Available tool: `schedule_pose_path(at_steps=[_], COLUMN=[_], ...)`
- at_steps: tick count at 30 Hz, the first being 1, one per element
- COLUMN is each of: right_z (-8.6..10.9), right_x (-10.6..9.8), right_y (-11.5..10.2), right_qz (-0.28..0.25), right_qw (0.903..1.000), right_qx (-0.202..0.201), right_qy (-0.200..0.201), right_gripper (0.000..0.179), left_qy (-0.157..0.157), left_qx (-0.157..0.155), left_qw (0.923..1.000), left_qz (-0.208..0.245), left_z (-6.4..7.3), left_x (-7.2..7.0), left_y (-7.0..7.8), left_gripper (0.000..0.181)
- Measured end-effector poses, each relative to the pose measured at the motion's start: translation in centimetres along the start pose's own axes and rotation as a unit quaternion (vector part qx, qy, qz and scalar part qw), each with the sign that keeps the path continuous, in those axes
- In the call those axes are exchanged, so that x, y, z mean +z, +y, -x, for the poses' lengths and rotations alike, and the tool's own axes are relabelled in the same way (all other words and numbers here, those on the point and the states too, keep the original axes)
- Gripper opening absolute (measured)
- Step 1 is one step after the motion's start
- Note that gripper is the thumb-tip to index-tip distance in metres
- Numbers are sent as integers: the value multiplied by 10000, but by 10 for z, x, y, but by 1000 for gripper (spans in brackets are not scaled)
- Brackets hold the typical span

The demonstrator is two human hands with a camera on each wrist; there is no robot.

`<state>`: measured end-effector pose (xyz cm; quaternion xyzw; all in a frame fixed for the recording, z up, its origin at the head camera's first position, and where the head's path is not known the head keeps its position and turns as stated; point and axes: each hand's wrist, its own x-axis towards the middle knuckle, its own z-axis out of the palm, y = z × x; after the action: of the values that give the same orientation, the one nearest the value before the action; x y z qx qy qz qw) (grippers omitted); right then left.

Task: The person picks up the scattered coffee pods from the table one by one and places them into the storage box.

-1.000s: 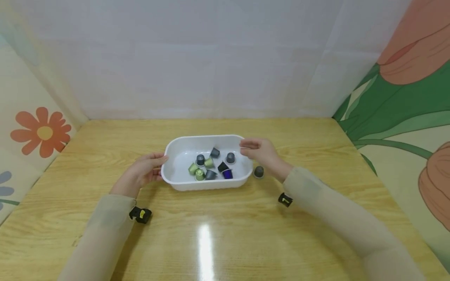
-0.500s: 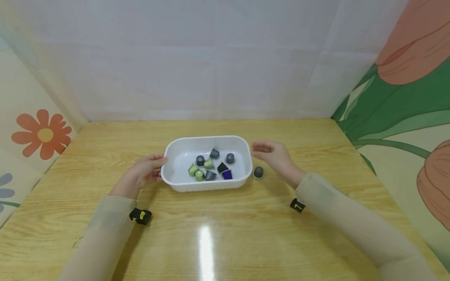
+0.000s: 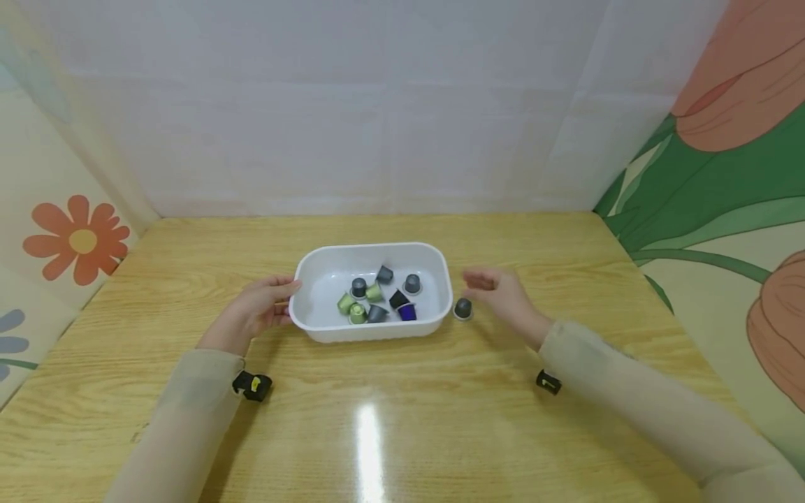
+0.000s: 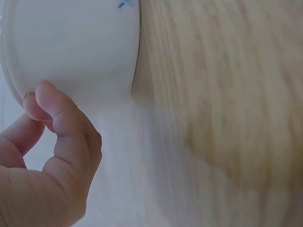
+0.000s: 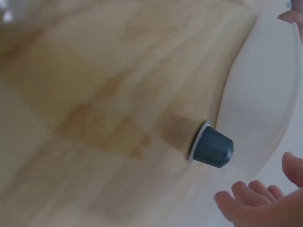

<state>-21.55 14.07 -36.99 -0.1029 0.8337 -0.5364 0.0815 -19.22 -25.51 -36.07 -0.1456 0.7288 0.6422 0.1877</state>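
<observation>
A white oblong tub [image 3: 365,335] stands mid-table, with several coffee capsules inside: green ones [image 3: 357,314], dark grey ones [image 3: 411,283], a black one [image 3: 398,300] and a purple-blue one [image 3: 407,312]. My left hand [image 3: 260,305] pinches the tub's left end, thumb over the rim and fingers [image 4: 64,113] beneath it. One dark grey capsule [image 3: 462,309] sits on the table just right of the tub, rim down. Beside and slightly beyond this capsule hovers my right hand [image 3: 503,297], fingers [image 5: 246,196] loosely bent and thumb apart, holding nothing.
The wooden table [image 3: 402,419] runs back to a white cloth wall [image 3: 377,140]. Patterned panels flank it, with a red flower [image 3: 82,241] at the left and large leaves [image 3: 711,188] at the right. Both wrists carry small black devices [image 3: 251,385].
My right hand has left the tub's right end and moved right and nearer, down beside the loose grey capsule. The left hand and the tub keep their place.
</observation>
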Motion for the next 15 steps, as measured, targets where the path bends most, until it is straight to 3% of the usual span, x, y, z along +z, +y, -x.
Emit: schedule_pose_path(at_steps=[9, 15], right_z=[1, 0], right_x=[4, 7], right_y=[12, 19], right_qz=[385, 811], right_qw=[9980, 9954], right_qx=[274, 197], right_qy=[-410, -476], right_gripper=[55, 59], left_qy=[26, 33], left_qx=[-34, -31], left_qw=[9999, 10000], left_qz=[96, 73], left_z=[-2, -1], left_x=[0, 1], left_y=[0, 0], left_gripper=[51, 51])
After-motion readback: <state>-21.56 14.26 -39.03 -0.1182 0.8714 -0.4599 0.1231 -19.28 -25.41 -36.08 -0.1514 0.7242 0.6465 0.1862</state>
